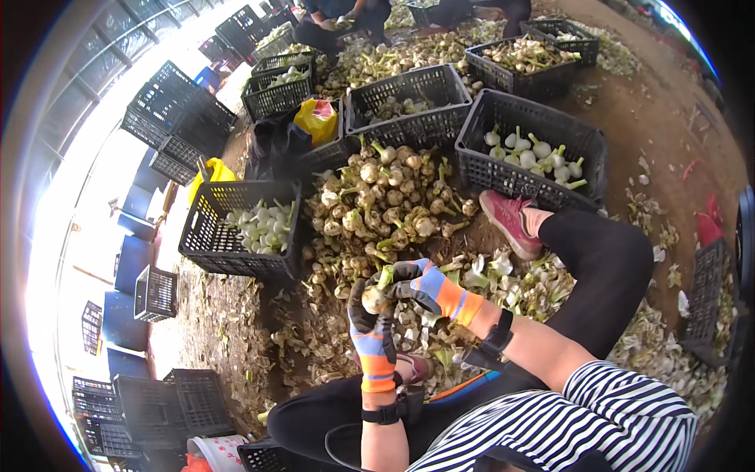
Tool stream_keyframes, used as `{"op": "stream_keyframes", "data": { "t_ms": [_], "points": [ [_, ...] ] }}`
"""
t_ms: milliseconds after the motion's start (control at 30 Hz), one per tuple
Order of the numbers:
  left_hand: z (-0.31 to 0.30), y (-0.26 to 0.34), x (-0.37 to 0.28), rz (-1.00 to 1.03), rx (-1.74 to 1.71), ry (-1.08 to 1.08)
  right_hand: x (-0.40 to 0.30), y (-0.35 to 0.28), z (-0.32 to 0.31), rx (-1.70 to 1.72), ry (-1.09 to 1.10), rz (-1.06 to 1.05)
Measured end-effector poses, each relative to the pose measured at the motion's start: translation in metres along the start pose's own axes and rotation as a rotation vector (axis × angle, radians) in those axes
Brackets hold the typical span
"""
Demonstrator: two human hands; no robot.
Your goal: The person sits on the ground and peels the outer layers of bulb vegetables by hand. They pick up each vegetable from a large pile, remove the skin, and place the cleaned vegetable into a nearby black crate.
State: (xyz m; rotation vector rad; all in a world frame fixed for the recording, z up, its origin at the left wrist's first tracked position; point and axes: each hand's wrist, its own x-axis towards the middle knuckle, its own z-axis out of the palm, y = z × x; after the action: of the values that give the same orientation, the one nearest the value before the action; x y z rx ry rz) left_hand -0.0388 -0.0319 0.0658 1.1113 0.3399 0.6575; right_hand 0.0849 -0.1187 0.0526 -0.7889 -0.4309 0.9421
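Observation:
My left hand (371,330), in a striped work glove with dark fingers, holds an unpeeled garlic bulb (374,300) with a short green stem. My right hand (422,286), gloved alike, has its fingers at the stem and side of the same bulb. Just beyond both hands lies a heap of unpeeled garlic bulbs (377,206) on the ground. Peeled white bulbs (262,227) lie in a black plastic crate (236,262) left of the heap. Another black crate (531,183) on the right also contains peeled white bulbs (537,152).
Peeled skins (501,277) cover the ground around my legs. A black crate (407,127) stands behind the heap, beside a yellow bag (318,121). Stacked crates (171,112) stand at the left; a white bucket (218,454) is bottom left. A person (342,17) crouches at the top.

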Motion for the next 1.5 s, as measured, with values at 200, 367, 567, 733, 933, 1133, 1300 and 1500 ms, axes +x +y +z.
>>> {"op": "stream_keyframes", "data": {
  "t_ms": [200, 367, 567, 733, 933, 1133, 1300, 1500],
  "points": [
    [0.022, 0.049, -0.011, -0.047, 0.017, 0.020, 0.004, -0.008, -0.007, -0.326, -0.116, -0.284],
    [0.020, 0.042, -0.019, -0.063, 0.167, 0.050, -0.010, -0.006, 0.012, -0.216, -0.079, -0.109],
    [0.009, 0.017, -0.022, 0.131, 0.195, 0.104, -0.019, -0.005, 0.037, 0.015, 0.060, 0.041],
    [0.008, 0.010, -0.024, 0.114, 0.153, 0.079, -0.019, -0.002, 0.026, 0.028, -0.002, 0.093],
    [0.000, 0.006, -0.020, 0.139, 0.190, 0.088, -0.014, 0.020, 0.001, -0.007, -0.060, 0.060],
    [-0.007, 0.022, -0.022, -0.074, 0.193, 0.141, -0.012, 0.004, -0.001, -0.806, -0.142, -0.368],
    [0.000, -0.004, -0.017, 0.243, 0.487, 0.166, -0.026, -0.008, 0.024, -0.768, -0.016, -0.274],
    [-0.018, 0.022, -0.017, -0.185, 0.498, -0.030, -0.030, -0.006, 0.010, -0.351, 0.001, -0.003]
  ]
}}
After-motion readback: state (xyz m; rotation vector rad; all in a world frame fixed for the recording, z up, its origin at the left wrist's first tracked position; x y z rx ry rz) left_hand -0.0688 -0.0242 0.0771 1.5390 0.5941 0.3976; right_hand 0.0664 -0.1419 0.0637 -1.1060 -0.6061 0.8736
